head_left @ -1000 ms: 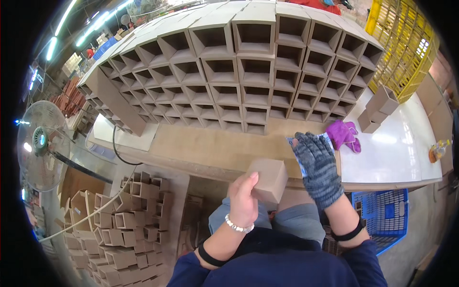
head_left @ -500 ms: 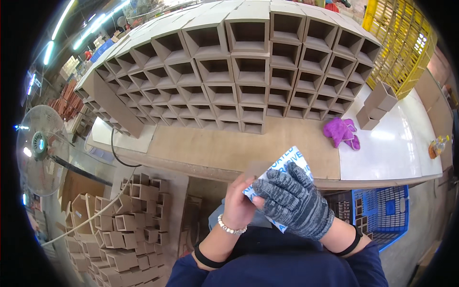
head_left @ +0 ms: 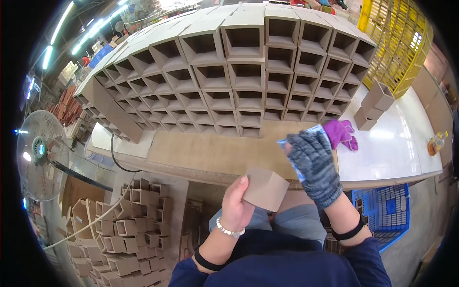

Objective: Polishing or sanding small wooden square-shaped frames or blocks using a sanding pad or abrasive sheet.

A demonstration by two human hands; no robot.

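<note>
My bare left hand (head_left: 236, 205), with a beaded bracelet at the wrist, grips a grey-brown square hollow block (head_left: 264, 186) by its left side, over my lap at the table's front edge. A plain face of the block is turned up. My right hand (head_left: 313, 167), in a grey knitted glove, is closed on a white and blue printed sheet of sandpaper (head_left: 317, 128). The sheet sticks out around the fingers. This hand is up and to the right of the block, apart from it, beside a purple cloth (head_left: 339, 134).
Rows of similar hollow blocks (head_left: 232, 76) are stacked along the back of the table (head_left: 201, 150). More blocks (head_left: 126, 244) are piled at lower left, near a fan (head_left: 40, 148). At right are loose blocks (head_left: 375, 103), a yellow crate (head_left: 397, 43), a bottle (head_left: 437, 142) and a blue basket (head_left: 389, 210).
The right hand has moved up and away from the left with the sandpaper. The block in the left hand, earlier hidden behind the sheet and glove, now shows.
</note>
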